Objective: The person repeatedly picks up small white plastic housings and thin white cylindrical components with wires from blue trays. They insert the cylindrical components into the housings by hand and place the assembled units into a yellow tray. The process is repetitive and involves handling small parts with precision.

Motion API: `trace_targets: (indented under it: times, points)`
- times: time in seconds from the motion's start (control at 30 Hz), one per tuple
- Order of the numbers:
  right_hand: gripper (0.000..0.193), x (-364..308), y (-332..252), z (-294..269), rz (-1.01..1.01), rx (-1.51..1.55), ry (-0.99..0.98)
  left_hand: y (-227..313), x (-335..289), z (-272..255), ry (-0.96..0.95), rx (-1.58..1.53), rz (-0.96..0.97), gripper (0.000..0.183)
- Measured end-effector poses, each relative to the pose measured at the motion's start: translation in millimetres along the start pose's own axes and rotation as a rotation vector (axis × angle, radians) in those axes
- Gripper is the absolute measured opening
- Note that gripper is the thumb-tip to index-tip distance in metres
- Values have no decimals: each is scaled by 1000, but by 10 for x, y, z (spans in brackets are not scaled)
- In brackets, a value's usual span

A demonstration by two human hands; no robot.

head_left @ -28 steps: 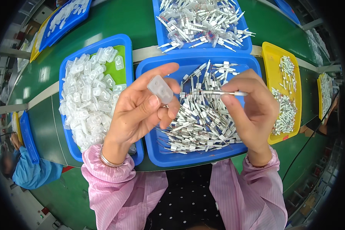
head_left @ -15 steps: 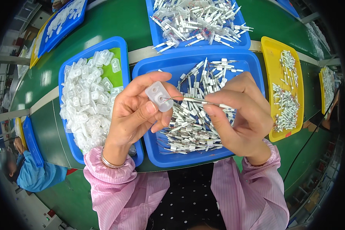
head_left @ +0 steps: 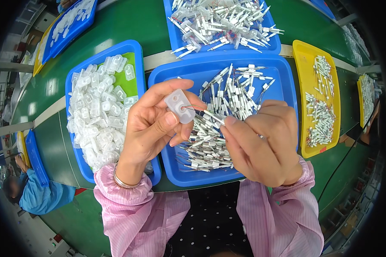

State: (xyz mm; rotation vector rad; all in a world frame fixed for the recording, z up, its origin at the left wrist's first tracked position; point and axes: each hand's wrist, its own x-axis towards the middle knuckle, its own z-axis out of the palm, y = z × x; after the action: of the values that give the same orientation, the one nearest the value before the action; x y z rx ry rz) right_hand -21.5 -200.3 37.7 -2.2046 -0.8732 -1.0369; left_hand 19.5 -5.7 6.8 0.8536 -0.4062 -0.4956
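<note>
Between the thumb and fingers of my left hand [head_left: 148, 118] is a translucent plastic housing [head_left: 176, 102], a small rounded rectangle with two holes. My right hand [head_left: 263, 145] pinches a thin white wired part [head_left: 214, 116] whose fine dark and reddish wires point left. The wire ends reach the housing's lower hole; how deep they go is too small to make out. Both hands are over a blue tray [head_left: 287, 73] with a heap of similar white wired parts [head_left: 210, 147]. The right hand's fingers cover much of the part they hold.
Left of me, a blue tray [head_left: 138, 55] holds many translucent housings [head_left: 96, 111]. Beyond the middle tray, another blue tray [head_left: 171, 36] carries housings with wired parts. A yellow tray [head_left: 302, 90] of wired parts stands at right. A person in blue [head_left: 43, 192] sits far left.
My right hand has turned, its fingers curling further inward, and the wired part now slants down to the right. The housing has tilted slightly in my left hand.
</note>
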Motion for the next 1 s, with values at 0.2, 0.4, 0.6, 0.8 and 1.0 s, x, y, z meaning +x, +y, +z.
trace_targets:
  times: [0.2,0.4,0.6,0.8,1.0]
  points:
    - [36,7,-12,-16,-32,-12,-18,-22,-2,2,78,9,10,47]
    - [34,-4,-31,22,-65,-11,25,-19,2,-1,71,21,0,45]
    - [34,1,-7,5,-31,25,-4,-3,-2,-10,30,9,2,41]
    - [34,-5,36,29,-18,15,28,-17,15,-7,43,24,-8,41]
    - [32,24,14,9,-21,75,-38,15,8,17,77,-8,-18,41]
